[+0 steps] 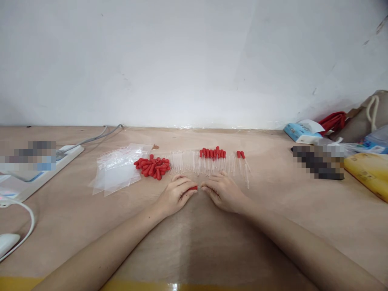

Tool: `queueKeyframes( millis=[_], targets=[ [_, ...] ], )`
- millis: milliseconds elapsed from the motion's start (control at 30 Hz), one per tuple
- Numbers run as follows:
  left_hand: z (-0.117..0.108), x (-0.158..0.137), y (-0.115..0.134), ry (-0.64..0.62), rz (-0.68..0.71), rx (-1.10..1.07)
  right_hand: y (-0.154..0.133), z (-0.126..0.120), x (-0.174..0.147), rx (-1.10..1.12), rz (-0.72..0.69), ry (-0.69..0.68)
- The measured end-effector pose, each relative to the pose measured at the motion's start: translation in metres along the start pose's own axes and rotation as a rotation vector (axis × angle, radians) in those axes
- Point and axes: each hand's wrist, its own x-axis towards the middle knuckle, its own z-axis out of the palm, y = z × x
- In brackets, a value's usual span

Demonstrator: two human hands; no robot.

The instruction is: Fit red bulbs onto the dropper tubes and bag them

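Between the fingers of my left hand [177,194] is a red rubber dropper bulb [193,188], lying sideways. My right hand [223,192] pinches a clear dropper tube [199,187], whose end meets the bulb's open end; how far it sits inside I cannot tell. Behind my hands lies a row of clear tubes [183,161]. Several droppers with red bulbs [212,153] lie at the row's right part, and two more capped droppers [240,154] rest farther right. A heap of loose red bulbs [153,167] is just beyond my left hand.
Clear plastic zip bags [117,169] lie left of the heap. At the far left are a white power strip [68,155] and cables [97,136]. On the right stand a blue tissue box [301,132], a black item [318,163] and a yellow packet [368,171]. A wall rises behind.
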Motion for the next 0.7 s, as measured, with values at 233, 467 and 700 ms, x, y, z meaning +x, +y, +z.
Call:
queueKeyframes(
  millis=[233,467,700],
  targets=[
    [-0.007,-0.004,-0.001,0.031,-0.198,0.067,0.058,-0.05,0.006,0.155,0.556,0.058],
    [-0.002,-0.004,0.0,-0.065,-0.201,0.042,0.119,-0.051,-0.004,-0.045,1.086,0.151],
    [-0.003,-0.004,0.0,-0.071,-0.204,0.031,0.13,-0.034,-0.004,-0.113,1.109,0.095]
  ],
)
